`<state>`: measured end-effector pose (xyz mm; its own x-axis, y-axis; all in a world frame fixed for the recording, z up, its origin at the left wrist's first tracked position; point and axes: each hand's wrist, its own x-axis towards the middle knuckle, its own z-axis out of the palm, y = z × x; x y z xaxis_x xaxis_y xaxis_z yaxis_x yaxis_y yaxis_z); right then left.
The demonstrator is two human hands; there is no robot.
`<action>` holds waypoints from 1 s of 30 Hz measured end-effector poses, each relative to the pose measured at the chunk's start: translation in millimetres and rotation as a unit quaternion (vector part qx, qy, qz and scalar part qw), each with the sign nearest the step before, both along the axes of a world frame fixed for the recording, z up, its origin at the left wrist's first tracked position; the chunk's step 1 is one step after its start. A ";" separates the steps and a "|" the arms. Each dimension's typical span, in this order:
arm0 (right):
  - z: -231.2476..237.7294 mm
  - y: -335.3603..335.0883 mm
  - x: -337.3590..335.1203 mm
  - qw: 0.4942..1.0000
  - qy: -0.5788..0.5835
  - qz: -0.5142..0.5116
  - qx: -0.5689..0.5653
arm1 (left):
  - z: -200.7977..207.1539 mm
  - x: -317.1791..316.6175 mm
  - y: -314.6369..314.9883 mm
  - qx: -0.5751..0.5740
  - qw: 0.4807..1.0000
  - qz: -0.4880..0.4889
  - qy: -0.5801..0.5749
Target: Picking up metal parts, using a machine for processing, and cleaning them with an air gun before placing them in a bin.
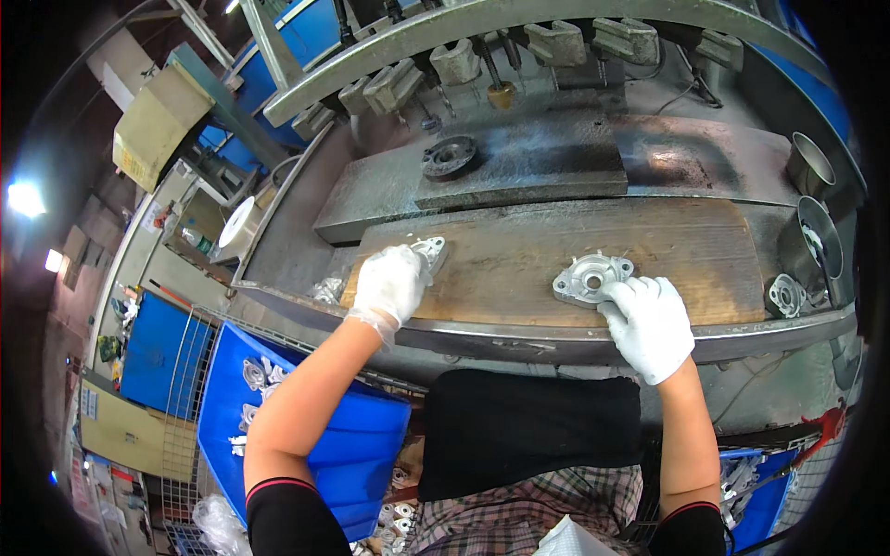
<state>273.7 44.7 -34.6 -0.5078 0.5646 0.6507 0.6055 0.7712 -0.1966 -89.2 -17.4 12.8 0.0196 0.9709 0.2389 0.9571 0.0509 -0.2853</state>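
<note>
On a wooden board (501,250) lie two silvery cast metal parts. My gloved left hand (394,283) is closed over a metal housing (430,250) at the board's left; only the far end of that part shows. At the board's right, a flanged metal housing (590,278) with a round hole in its centre rests flat. The fingertips of my gloved right hand (649,324) grip its near right edge, thumb and fingers drawn together. Both gloves are white, and the left has a loose clear cuff.
Behind the board, a dark ring-shaped fixture (450,157) sits on a steel block (519,162), under a row of hanging clamps (556,42). Metal cups (809,164) and another casting (786,295) stand at right. A blue bin (352,426) with castings is below left.
</note>
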 end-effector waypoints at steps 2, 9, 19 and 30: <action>0.6 0.6 -0.1 1.000 0.000 -0.001 0.009 | 10.3 -1.7 6.2 0.020 0.998 0.016 -0.055; 2.7 1.0 -0.4 1.000 -0.005 0.004 -0.014 | 44.2 -23.3 77.1 0.148 0.986 -0.031 -0.074; 4.1 3.0 -0.5 1.000 -0.022 0.003 0.003 | 17.5 -43.5 177.2 0.179 0.979 0.033 0.096; 6.2 2.0 -2.8 0.999 -0.020 -0.007 -0.037 | 22.2 -43.9 185.9 0.137 0.987 0.044 0.078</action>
<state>270.9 46.7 -28.4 -0.5241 0.6170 0.5871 0.6242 0.7472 -0.2281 -133.1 168.5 35.0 -0.0037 0.8704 0.4924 0.8909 0.2265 -0.3937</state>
